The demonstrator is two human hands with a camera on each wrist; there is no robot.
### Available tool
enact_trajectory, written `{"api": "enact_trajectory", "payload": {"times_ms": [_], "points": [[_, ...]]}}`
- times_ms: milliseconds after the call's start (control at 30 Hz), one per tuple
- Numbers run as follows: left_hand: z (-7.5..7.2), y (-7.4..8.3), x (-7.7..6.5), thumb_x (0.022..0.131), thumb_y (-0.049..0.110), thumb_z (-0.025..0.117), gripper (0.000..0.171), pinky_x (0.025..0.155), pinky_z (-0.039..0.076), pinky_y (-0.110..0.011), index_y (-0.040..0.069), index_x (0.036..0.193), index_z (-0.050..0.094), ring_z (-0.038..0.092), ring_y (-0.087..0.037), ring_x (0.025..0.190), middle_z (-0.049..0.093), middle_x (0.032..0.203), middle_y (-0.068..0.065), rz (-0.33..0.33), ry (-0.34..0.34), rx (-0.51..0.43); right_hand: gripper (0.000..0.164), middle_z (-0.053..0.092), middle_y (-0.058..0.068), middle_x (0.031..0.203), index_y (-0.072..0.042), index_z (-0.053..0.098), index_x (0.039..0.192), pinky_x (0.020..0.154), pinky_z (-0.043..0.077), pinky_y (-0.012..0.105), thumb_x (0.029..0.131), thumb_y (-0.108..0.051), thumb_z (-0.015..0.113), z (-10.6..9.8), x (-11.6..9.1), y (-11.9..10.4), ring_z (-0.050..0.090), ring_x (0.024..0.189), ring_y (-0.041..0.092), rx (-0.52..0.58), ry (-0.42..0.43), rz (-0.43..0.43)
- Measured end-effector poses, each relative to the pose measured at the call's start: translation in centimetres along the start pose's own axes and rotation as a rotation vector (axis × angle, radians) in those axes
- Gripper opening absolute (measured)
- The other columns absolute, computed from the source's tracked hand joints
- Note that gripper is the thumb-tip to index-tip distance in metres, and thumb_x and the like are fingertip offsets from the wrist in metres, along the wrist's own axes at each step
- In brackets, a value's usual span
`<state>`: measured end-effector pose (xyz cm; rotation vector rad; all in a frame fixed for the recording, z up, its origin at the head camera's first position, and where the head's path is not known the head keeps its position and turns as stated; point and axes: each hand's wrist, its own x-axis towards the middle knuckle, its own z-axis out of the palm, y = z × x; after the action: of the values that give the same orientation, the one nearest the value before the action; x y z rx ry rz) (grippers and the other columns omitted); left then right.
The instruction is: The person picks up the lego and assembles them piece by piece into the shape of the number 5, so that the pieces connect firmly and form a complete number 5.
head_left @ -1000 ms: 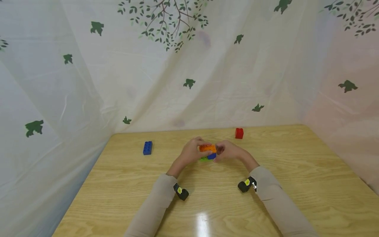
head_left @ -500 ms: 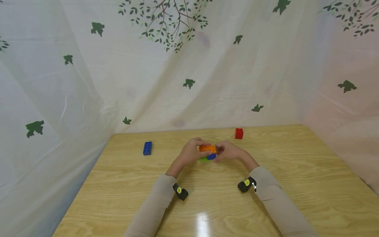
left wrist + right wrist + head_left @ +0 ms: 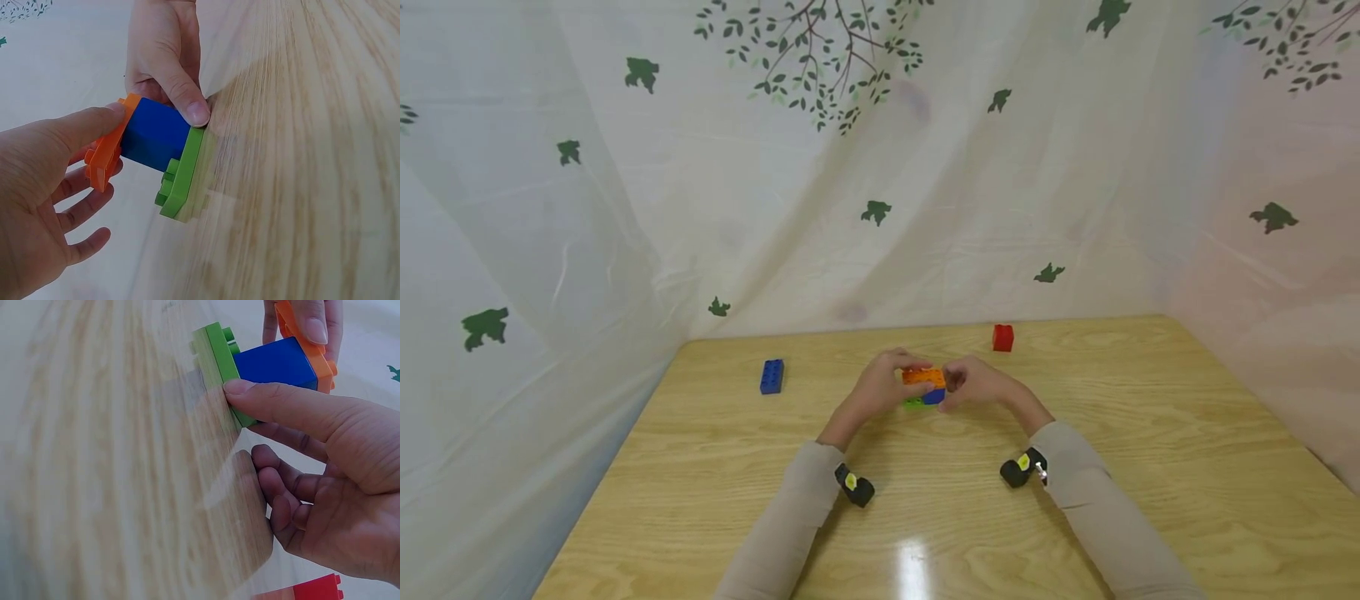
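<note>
A small stack of toy building bricks stands near the far middle of the table. Its bottom is a thin green brick (image 3: 183,178), a taller blue brick (image 3: 156,132) sits over part of that, and a thin orange brick (image 3: 107,150) tops it. My left hand (image 3: 876,387) pinches the orange brick between thumb and fingers. From the other side, my right hand (image 3: 983,385) grips the lower end of the stack. Its thumb (image 3: 269,399) lies on the green and blue bricks, while the remaining fingers curl in; part of their contact is hidden.
A loose blue brick (image 3: 772,377) lies on the wooden table (image 3: 925,492) to the left. Behind my right hand sits a red brick (image 3: 1003,337), close to the table's back edge. A leaf-patterned curtain (image 3: 820,250) hangs around the table's back and sides.
</note>
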<state>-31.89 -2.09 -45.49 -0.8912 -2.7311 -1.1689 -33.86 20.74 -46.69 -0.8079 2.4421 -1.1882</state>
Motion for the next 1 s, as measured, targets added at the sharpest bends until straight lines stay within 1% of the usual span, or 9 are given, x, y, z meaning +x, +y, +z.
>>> {"api": "enact_trajectory", "payload": {"times_ms": [267, 500, 567, 633, 767, 867, 933, 1000], "points": [[-0.66, -0.16, -0.49, 0.09, 0.026, 0.08, 0.037, 0.088, 0.053, -0.036, 0.01, 0.123, 0.075, 0.062, -0.02, 0.102, 0.071, 0.109, -0.005, -0.012, 0.01, -0.039, 0.026, 0.046, 0.001, 0.076, -0.001, 0.059, 0.085, 0.067, 0.036, 0.03, 0.081, -0.008, 0.084, 0.1, 0.11, -0.06, 0.044, 0.073, 0.018, 0.012, 0.005, 0.015], [-0.76, -0.3, -0.67, 0.09, 0.026, 0.08, 0.039, 0.096, 0.053, -0.047, 0.009, 0.124, 0.074, 0.062, -0.022, 0.104, 0.071, 0.109, -0.007, -0.009, 0.0, -0.068, 0.026, 0.05, 0.002, 0.079, -0.002, 0.061, 0.088, 0.068, 0.038, 0.031, 0.082, -0.01, 0.084, 0.16, 0.01, 0.24, 0.046, 0.076, 0.018, -0.011, 0.01, 0.022], [-0.75, -0.4, -0.65, 0.089, 0.025, 0.081, 0.038, 0.095, 0.053, -0.048, 0.008, 0.122, 0.075, 0.062, -0.022, 0.104, 0.071, 0.109, -0.007, -0.004, 0.004, -0.073, 0.024, 0.051, 0.001, 0.08, -0.002, 0.062, 0.09, 0.068, 0.039, 0.03, 0.082, -0.011, 0.084, 0.16, 0.02, 0.18, 0.047, 0.076, 0.017, -0.008, 0.005, 0.027], [-0.58, -0.57, -0.56, 0.089, 0.025, 0.081, 0.037, 0.093, 0.054, -0.047, 0.008, 0.121, 0.075, 0.062, -0.022, 0.102, 0.072, 0.108, -0.007, 0.009, 0.007, -0.067, 0.024, 0.051, 0.001, 0.08, -0.003, 0.064, 0.092, 0.069, 0.04, 0.03, 0.083, -0.011, 0.084, 0.14, 0.01, 0.2, 0.048, 0.076, 0.017, -0.006, -0.002, 0.032], [-0.09, -0.89, -0.34, 0.088, 0.026, 0.082, 0.036, 0.089, 0.054, -0.039, 0.01, 0.119, 0.076, 0.063, -0.02, 0.101, 0.073, 0.111, -0.007, 0.021, 0.01, -0.043, 0.022, 0.051, 0.001, 0.08, -0.004, 0.064, 0.092, 0.069, 0.04, 0.029, 0.083, -0.011, 0.083, 0.11, -0.05, 0.16, 0.048, 0.076, 0.017, -0.002, -0.011, 0.045], [0.12, -0.97, -0.25, 0.088, 0.026, 0.082, 0.034, 0.088, 0.053, -0.034, 0.01, 0.118, 0.077, 0.064, -0.019, 0.102, 0.072, 0.113, -0.007, 0.007, 0.012, -0.042, 0.023, 0.049, 0.0, 0.078, -0.004, 0.061, 0.089, 0.068, 0.039, 0.028, 0.084, -0.011, 0.083, 0.09, -0.04, 0.15, 0.047, 0.076, 0.017, -0.005, -0.012, 0.041], [0.07, -0.85, -0.26, 0.088, 0.026, 0.082, 0.033, 0.085, 0.053, -0.033, 0.011, 0.118, 0.078, 0.062, -0.019, 0.1, 0.071, 0.11, -0.006, -0.009, 0.012, -0.051, 0.024, 0.049, 0.0, 0.078, -0.003, 0.061, 0.088, 0.068, 0.039, 0.028, 0.083, -0.01, 0.083, 0.1, -0.01, 0.12, 0.047, 0.075, 0.017, -0.003, -0.011, 0.033], [-0.08, -0.67, -0.24, 0.088, 0.026, 0.082, 0.034, 0.08, 0.052, -0.029, 0.011, 0.118, 0.078, 0.06, -0.017, 0.094, 0.069, 0.105, -0.004, -0.022, 0.007, -0.054, 0.024, 0.049, 0.001, 0.078, -0.002, 0.061, 0.088, 0.068, 0.038, 0.029, 0.083, -0.01, 0.083, 0.1, 0.03, 0.1, 0.046, 0.075, 0.017, 0.004, -0.011, 0.023]]}}
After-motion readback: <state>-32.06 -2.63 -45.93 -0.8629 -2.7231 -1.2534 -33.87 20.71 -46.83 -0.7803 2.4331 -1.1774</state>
